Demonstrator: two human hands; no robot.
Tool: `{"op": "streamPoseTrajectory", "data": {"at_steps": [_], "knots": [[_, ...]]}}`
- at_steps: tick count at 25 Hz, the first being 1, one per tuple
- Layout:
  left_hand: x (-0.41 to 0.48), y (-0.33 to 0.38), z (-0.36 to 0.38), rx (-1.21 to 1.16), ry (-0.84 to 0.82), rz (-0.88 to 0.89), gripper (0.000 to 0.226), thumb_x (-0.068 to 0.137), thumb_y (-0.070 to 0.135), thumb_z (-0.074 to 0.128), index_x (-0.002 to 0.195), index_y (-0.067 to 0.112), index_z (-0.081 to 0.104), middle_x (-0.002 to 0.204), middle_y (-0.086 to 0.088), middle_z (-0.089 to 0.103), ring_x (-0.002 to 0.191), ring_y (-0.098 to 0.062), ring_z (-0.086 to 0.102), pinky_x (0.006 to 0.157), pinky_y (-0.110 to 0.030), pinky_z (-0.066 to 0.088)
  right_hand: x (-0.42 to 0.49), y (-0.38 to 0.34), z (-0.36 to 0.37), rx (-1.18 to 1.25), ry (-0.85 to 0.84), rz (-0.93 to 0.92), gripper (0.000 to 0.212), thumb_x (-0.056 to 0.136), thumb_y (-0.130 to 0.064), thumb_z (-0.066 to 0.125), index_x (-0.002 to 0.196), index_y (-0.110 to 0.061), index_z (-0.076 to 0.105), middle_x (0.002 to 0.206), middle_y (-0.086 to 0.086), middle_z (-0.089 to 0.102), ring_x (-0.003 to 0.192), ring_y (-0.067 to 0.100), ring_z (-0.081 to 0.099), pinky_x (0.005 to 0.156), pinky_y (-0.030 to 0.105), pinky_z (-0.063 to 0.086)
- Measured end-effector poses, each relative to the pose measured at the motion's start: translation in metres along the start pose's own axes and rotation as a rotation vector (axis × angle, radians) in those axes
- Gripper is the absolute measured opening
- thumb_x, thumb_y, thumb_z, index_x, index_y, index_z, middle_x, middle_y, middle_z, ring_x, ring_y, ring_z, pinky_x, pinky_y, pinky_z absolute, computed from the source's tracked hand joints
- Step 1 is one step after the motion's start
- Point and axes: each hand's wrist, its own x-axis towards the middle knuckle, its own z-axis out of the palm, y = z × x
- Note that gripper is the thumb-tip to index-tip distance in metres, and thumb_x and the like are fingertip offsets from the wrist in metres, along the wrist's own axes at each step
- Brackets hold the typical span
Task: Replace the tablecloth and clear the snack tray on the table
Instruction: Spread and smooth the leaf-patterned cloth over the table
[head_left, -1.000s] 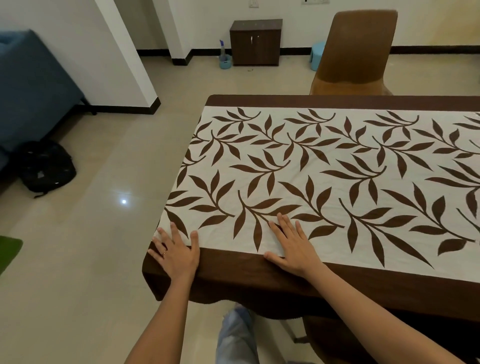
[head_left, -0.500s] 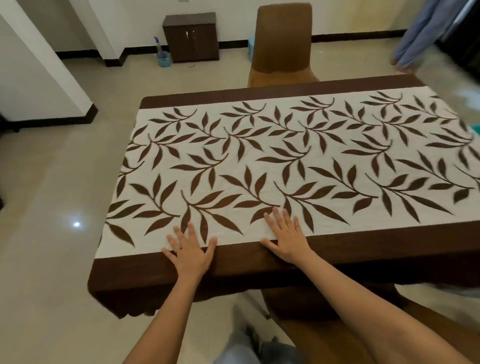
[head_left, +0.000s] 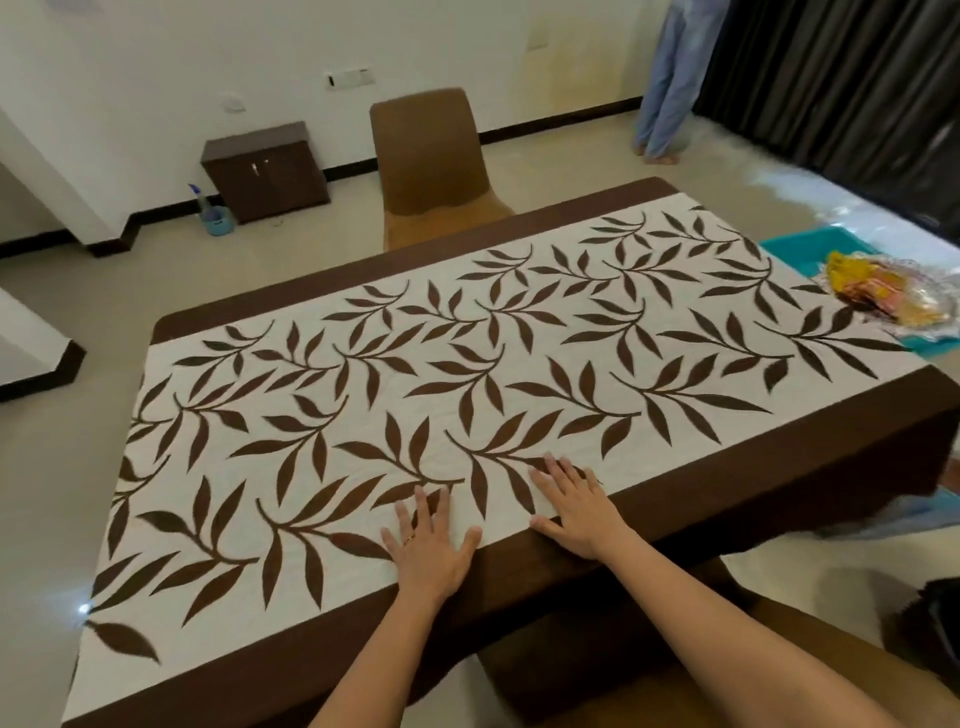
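Head view: which step is being worked?

— The replacing step, it is judged. The tablecloth (head_left: 467, 374), leaf-patterned with a brown border, is already spread and is being smoothed. The left hand (head_left: 428, 545) and right hand (head_left: 574, 512) are laid flat on it side by side at the near border. Their fingers are straight and spread, and nothing is grasped.

— And the snack tray?

— The snack tray (head_left: 893, 291) is seen well beyond the right hand and to its right, on a teal surface (head_left: 800, 249). Whether it rests on the cloth cannot be told.

— What is called for next?

— Flat palms are to be swept outward until no wrinkle is left. Then the tray is to be reached.

— What is changed from half a second ago?

— Both hands are found further rightward along the border, and the tray, unseen then, is now shown.
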Motion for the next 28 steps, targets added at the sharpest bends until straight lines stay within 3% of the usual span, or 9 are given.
{"op": "streamPoseTrajectory", "data": {"at_steps": [6,12,22,28], "knots": [[0.015,0.102,0.017,-0.013,0.026,0.006,0.079,0.092,0.068,0.022,0.152,0.029,-0.011,0.159,-0.005,-0.022,0.144,-0.035,-0.021,0.112,-0.06,-0.009,-0.007,0.076,-0.013,0.019,0.009,-0.05,0.087,0.076,-0.071,0.002,0.152,-0.029,-0.01,0.159,0.004,-0.017,0.146,0.022,-0.015,0.115,0.043,-0.01],[0.016,0.219,0.05,-0.039,0.046,-0.016,0.078,0.094,0.063,0.028,0.154,0.026,-0.005,0.161,-0.008,-0.014,0.146,-0.037,-0.011,0.114,-0.06,-0.002,-0.031,0.194,-0.036,-0.017,-0.041,-0.045,0.073,0.096,-0.056,0.028,0.152,-0.027,-0.009,0.159,0.006,-0.017,0.146,0.023,-0.015,0.117,0.045,-0.008],[0.018,0.322,0.075,-0.059,0.025,-0.006,0.073,0.095,0.064,0.021,0.152,0.032,-0.011,0.159,-0.006,-0.022,0.144,-0.039,-0.019,0.112,-0.061,-0.008,-0.048,0.341,-0.063,0.027,0.02,0.11,0.071,0.095,-0.061,0.026,0.152,-0.032,-0.006,0.16,0.004,-0.015,0.147,0.025,-0.013,0.117,0.051,-0.005],[0.034,0.377,0.071,-0.044,0.003,-0.001,0.073,0.095,0.063,0.021,0.153,0.029,-0.008,0.16,-0.008,-0.017,0.146,-0.037,-0.016,0.114,-0.06,-0.007,-0.048,0.411,-0.082,0.048,0.026,0.138,0.072,0.095,-0.06,0.024,0.152,-0.031,-0.009,0.159,0.004,-0.017,0.146,0.022,-0.016,0.117,0.049,-0.006]]}}
